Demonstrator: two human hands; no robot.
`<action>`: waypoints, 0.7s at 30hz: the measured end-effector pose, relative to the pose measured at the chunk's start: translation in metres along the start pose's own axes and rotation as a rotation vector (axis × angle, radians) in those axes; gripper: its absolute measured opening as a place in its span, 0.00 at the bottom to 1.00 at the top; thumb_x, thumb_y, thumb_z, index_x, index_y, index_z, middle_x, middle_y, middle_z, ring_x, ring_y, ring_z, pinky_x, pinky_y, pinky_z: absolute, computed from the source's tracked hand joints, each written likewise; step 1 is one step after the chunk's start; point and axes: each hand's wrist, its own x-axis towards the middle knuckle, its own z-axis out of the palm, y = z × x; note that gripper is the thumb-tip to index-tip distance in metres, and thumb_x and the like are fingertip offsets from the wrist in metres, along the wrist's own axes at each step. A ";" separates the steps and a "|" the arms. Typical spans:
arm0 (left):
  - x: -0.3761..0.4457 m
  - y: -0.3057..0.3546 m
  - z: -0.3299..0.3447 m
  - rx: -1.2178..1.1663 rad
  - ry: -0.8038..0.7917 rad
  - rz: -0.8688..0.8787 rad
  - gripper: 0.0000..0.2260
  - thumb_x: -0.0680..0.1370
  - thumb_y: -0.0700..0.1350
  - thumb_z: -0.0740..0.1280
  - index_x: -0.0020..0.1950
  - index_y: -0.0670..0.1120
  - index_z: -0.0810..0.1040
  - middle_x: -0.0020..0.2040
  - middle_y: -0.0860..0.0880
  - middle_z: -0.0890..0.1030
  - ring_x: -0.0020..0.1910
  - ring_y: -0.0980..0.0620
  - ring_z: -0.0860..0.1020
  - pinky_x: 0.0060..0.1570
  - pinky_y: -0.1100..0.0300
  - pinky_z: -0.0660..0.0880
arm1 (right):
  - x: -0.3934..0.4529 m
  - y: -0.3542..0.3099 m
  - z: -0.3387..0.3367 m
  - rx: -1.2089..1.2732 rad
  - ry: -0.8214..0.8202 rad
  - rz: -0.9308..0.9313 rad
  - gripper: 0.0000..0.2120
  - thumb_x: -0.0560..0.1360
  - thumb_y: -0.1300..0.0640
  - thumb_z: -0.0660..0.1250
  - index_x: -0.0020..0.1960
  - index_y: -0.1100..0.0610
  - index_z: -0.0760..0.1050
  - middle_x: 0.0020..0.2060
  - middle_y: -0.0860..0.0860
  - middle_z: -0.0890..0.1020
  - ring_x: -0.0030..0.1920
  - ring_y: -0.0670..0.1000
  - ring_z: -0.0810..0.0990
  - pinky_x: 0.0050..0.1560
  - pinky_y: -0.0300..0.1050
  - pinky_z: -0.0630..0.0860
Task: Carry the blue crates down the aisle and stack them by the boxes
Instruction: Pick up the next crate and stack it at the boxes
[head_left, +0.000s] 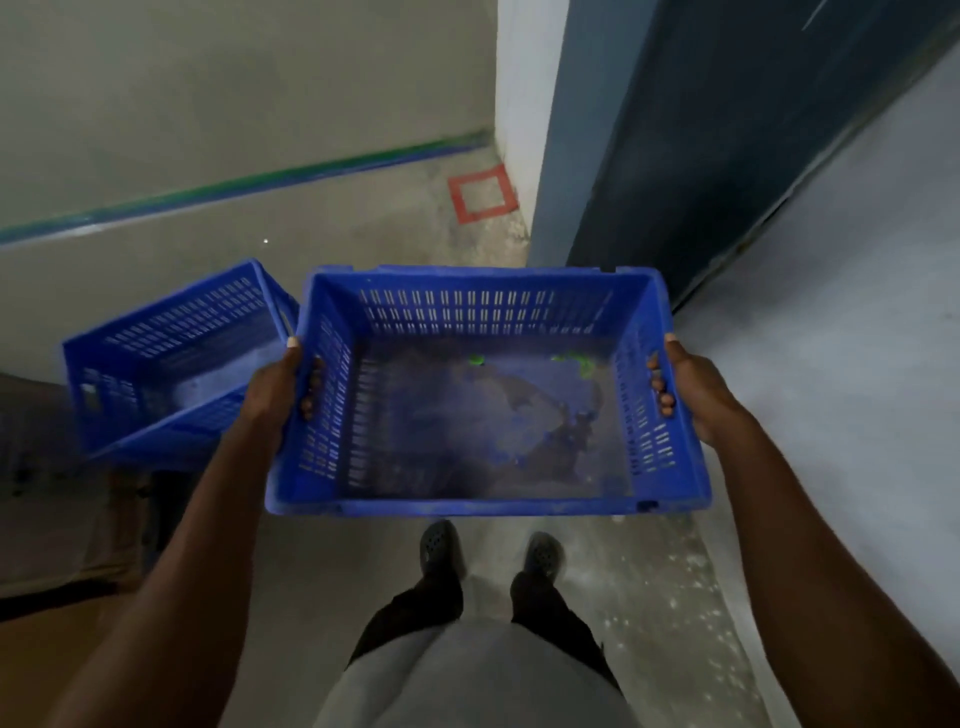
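Observation:
I hold a blue slotted plastic crate (483, 506) level in front of my waist, above my feet. My left hand (275, 395) grips its left wall, with the fingers hooked through the slots. My right hand (691, 389) grips the right wall the same way. The crate's floor is dirty, with dark stains and small green bits. A second blue crate (156, 364) sits tilted on top of brown boxes (57, 519) at the left, just beyond my left hand.
A grey concrete floor with a green-blue line (234, 184) and a red taped square (482, 193) lies ahead. A white wall corner (524, 104) and a dark blue door (701, 130) stand ahead on the right. A pale wall (857, 312) runs along my right.

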 end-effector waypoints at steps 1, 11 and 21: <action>-0.011 0.011 -0.001 -0.013 -0.012 0.006 0.23 0.82 0.62 0.56 0.43 0.44 0.75 0.33 0.47 0.72 0.22 0.53 0.67 0.21 0.64 0.65 | -0.010 -0.006 -0.005 0.006 0.000 -0.009 0.23 0.81 0.38 0.57 0.44 0.57 0.74 0.30 0.52 0.71 0.25 0.49 0.65 0.28 0.45 0.65; -0.031 0.077 0.010 0.086 -0.050 0.099 0.23 0.83 0.59 0.54 0.46 0.42 0.77 0.35 0.47 0.71 0.19 0.55 0.66 0.20 0.65 0.63 | -0.077 -0.008 -0.029 0.126 0.157 -0.023 0.22 0.82 0.40 0.57 0.46 0.57 0.74 0.31 0.52 0.71 0.27 0.49 0.65 0.28 0.43 0.65; -0.036 0.114 0.064 0.354 -0.378 0.258 0.22 0.84 0.59 0.54 0.51 0.42 0.78 0.36 0.47 0.73 0.27 0.50 0.66 0.29 0.56 0.65 | -0.202 0.089 -0.031 0.351 0.552 0.043 0.25 0.81 0.38 0.56 0.48 0.59 0.76 0.31 0.53 0.73 0.28 0.50 0.67 0.28 0.45 0.67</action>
